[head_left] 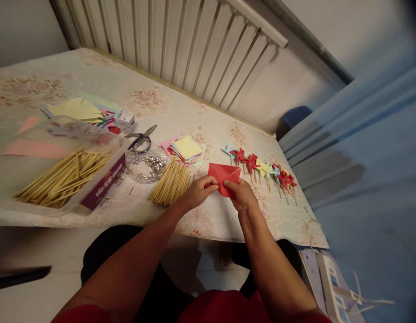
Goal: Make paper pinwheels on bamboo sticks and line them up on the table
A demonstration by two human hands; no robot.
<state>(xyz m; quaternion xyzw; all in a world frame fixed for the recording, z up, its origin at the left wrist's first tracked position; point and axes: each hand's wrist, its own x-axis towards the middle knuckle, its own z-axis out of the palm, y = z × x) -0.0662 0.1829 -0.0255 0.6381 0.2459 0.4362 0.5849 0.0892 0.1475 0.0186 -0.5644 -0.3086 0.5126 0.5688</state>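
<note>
A square of red paper (224, 172) is held up between my two hands, over the front part of the table. My left hand (201, 190) pinches its left edge between thumb and fingers. On the lower right side, my right hand (240, 192) grips the same paper, thumb on top. A pale slit or crease runs in from the paper's upper right corner. Just left of my left hand lies a bundle of thin wooden sticks (169, 186). Behind it sits a stack of coloured paper squares (186, 149). Several finished paper pinwheels (251, 162) on sticks lie in a row to the right.
A clear tub (120, 172) of sticks stands at the left. Beside it are a round dish of small metal pins (147, 168), scissors (142, 138), a small box (126, 118) and paper sheets (75, 109). A blue curtain (362, 157) and power strip (332, 287) are at the right.
</note>
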